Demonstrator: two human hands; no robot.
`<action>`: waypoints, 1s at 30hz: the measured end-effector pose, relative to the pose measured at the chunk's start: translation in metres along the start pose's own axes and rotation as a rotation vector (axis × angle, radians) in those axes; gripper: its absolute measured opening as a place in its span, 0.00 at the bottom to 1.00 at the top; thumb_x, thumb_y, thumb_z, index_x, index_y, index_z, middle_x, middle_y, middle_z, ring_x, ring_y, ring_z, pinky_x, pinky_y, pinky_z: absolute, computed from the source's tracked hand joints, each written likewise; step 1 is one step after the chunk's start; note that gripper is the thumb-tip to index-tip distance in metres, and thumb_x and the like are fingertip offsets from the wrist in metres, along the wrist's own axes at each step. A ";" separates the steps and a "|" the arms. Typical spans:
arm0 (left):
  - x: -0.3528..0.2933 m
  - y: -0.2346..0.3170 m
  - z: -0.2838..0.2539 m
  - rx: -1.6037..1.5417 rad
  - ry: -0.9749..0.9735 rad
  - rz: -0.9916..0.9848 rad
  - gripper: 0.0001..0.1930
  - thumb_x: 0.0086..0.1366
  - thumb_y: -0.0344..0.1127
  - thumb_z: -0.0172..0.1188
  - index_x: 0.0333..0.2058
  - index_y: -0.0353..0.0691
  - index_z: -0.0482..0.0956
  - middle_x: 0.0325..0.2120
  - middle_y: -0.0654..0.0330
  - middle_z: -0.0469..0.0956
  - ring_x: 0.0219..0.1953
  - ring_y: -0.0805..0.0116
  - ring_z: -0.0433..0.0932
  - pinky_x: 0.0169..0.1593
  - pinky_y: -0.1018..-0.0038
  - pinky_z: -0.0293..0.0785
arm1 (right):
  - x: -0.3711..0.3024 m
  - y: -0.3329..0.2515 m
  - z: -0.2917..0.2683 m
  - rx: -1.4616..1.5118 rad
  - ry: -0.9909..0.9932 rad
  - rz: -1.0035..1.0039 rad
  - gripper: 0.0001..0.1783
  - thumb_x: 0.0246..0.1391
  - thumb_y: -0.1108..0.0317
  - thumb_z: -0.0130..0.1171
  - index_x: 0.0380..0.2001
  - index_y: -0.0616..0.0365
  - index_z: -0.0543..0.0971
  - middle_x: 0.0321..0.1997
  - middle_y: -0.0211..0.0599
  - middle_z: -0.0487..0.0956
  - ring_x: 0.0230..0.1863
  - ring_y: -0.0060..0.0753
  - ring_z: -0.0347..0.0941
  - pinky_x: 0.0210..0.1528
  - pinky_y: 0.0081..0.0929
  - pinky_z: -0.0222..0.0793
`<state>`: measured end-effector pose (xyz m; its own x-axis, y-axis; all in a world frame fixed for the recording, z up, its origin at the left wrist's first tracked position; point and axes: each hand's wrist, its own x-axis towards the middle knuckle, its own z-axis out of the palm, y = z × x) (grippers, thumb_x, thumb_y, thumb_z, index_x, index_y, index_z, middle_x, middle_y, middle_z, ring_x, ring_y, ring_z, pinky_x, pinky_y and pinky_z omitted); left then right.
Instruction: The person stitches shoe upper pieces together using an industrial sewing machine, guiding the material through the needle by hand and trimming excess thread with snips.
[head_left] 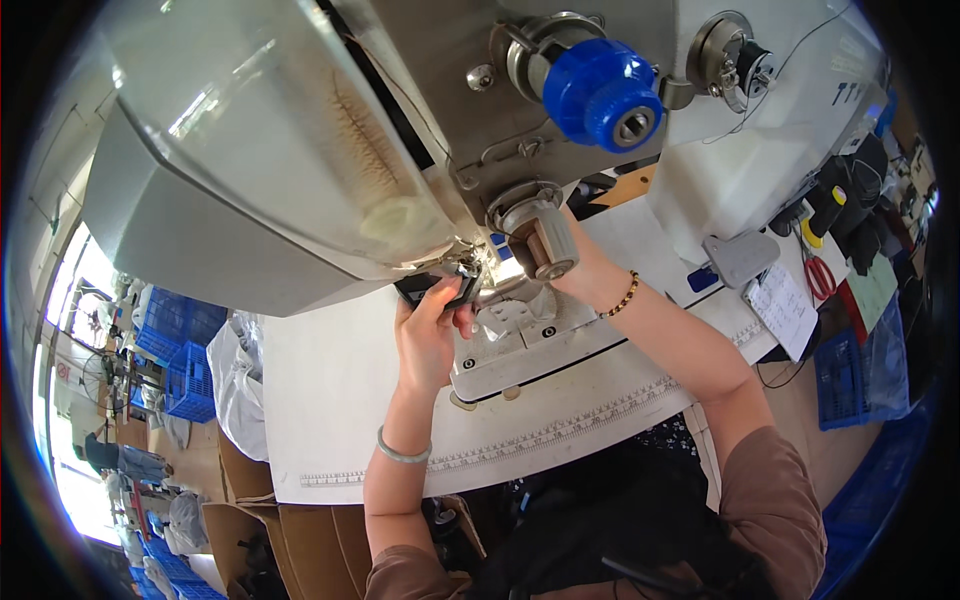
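Observation:
A large grey-white sewing machine [230, 220] fills the upper part of the head view. My left hand [428, 335] is closed on a small black piece [408, 288] beside the lit needle area [490, 270]; its exact kind is unclear. My right hand [585, 265] reaches in from the other side, behind a metal thread tension unit [545, 240] that hides its fingers. What it touches cannot be made out. Below both hands lies the machine's pale metal base plate [520, 350]. A blue knob [605, 95] sticks out above.
A ruler strip [530, 440] runs along the front of the white table [330, 400]. Red-handled scissors [820, 275], a written paper sheet [783, 312] and a grey plate [740, 258] lie at right. Blue crates [190, 380] stand at left, near cardboard boxes [310, 535].

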<state>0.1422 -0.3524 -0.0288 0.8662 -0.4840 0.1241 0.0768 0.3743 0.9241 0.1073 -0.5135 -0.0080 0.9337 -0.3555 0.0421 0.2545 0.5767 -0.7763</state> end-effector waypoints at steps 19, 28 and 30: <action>0.019 0.009 -0.039 -0.535 -0.219 -0.317 0.23 0.62 0.44 0.37 0.36 0.30 0.73 0.27 0.48 0.76 0.24 0.54 0.74 0.28 0.66 0.69 | 0.009 -0.015 -0.004 -0.231 -0.267 0.137 0.06 0.44 0.78 0.52 0.21 0.56 0.67 0.21 0.25 0.67 0.22 0.16 0.63 0.23 0.21 0.62; -0.031 0.001 -0.015 -0.236 -0.011 0.029 0.16 0.58 0.22 0.48 0.47 0.35 0.68 0.42 0.55 0.74 0.45 0.63 0.75 0.49 0.65 0.75 | -0.012 0.006 -0.027 -0.343 0.092 -0.569 0.07 0.55 0.69 0.54 0.28 0.61 0.70 0.23 0.24 0.67 0.21 0.12 0.60 0.22 0.13 0.56; -0.032 0.001 -0.015 -0.190 0.017 0.090 0.16 0.59 0.24 0.49 0.48 0.34 0.68 0.42 0.55 0.74 0.45 0.63 0.75 0.49 0.65 0.74 | -0.045 -0.010 -0.032 -0.394 0.129 -1.035 0.06 0.53 0.73 0.55 0.31 0.61 0.69 0.26 0.25 0.68 0.23 0.10 0.59 0.25 0.12 0.57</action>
<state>0.1220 -0.3245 -0.0375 0.8821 -0.4289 0.1949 0.0894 0.5585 0.8246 0.0545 -0.5265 -0.0222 0.2788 -0.6165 0.7364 0.7757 -0.3075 -0.5511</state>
